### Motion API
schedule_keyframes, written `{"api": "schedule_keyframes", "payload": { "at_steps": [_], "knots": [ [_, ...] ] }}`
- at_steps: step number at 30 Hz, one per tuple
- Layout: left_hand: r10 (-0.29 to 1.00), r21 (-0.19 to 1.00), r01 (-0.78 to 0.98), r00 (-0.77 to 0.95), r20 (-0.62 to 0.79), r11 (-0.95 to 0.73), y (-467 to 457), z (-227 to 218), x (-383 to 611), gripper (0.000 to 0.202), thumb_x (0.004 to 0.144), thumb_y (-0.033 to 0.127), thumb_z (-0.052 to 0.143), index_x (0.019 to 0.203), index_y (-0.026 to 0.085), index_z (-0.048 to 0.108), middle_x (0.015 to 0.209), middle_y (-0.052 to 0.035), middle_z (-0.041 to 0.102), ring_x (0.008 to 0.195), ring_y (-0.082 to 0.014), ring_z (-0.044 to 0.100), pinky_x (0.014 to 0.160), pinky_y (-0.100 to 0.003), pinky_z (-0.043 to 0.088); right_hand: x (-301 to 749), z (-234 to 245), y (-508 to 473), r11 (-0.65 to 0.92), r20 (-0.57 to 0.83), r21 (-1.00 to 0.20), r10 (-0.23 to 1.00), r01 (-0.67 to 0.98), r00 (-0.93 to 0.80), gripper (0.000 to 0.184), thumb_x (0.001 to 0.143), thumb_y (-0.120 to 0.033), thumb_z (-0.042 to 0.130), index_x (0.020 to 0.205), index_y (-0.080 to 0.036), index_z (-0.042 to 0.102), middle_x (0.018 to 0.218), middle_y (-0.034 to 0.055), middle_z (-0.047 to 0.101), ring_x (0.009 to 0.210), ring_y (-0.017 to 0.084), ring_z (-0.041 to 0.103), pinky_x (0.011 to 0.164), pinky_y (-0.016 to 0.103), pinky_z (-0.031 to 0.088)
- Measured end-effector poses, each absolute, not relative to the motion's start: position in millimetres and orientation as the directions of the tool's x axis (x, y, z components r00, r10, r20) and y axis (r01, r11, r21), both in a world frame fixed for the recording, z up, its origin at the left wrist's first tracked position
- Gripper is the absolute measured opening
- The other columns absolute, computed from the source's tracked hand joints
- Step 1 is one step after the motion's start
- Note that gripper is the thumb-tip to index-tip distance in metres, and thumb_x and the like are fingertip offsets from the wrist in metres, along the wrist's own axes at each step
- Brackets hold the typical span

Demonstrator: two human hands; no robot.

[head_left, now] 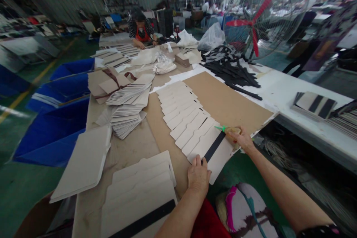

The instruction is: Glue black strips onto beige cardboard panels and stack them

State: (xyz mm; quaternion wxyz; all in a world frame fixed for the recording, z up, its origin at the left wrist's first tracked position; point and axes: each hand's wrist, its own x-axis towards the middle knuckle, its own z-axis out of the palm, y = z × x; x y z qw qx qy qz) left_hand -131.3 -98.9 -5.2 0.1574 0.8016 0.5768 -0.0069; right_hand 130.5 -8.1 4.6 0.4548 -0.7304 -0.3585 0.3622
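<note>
A glue bottle (232, 133) with a green nozzle (221, 128) is in my right hand (244, 140), fingers wrapped round it. Its tip points left, over the upper end of a black strip (214, 146). This strip lies across the nearest beige board (220, 161) of an overlapping row. At the strip's lower end rests my left hand (198, 174), its fingers somewhat apart on the board and the strip. Up the table run more overlapping beige boards (178, 109) with notched edges. Nearer and to the left, another beige stack (139, 193) bears a black strip (145, 219).
Fanned beige boards (128, 100) and a larger board stack (83, 160) stand left. Blue bins (55, 134) sit beside the table. A pile of black strips (231, 65) lies at the back, near a large red-bladed fan (252, 24). Another person (141, 29) works at the far end.
</note>
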Motion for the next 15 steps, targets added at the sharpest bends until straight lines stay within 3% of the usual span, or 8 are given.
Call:
{"api": "schedule_keyframes", "payload": {
  "at_steps": [9,15],
  "knots": [
    [0.920,0.289,0.911,0.351,-0.174,-0.293,-100.8,-16.0,-137.9,0.057,0.085,0.041,0.057,0.138,0.022,0.046,0.147,-0.0124,0.043,0.130,-0.0293,0.042,0.102,-0.042,0.045,131.2,14.6,-8.0,-0.373,-0.211,-0.870,0.872,0.323,0.441,0.046,0.062,-0.043,0.076,0.098,-0.022,0.056,0.068,-0.0012,0.060,0.058,0.016,0.056,0.046,0.027,0.047],
    [0.930,0.327,0.907,0.332,-0.159,-0.267,-103.7,-12.2,-137.5,0.057,0.084,0.038,0.055,0.137,0.022,0.047,0.148,-0.0114,0.042,0.130,-0.0291,0.042,0.103,-0.043,0.043,140.9,27.2,-27.1,-0.323,-0.199,-0.894,0.908,0.312,0.370,0.050,0.061,-0.047,0.078,0.099,-0.022,0.057,0.068,-0.0016,0.062,0.055,0.015,0.056,0.048,0.027,0.046]
  ]
}}
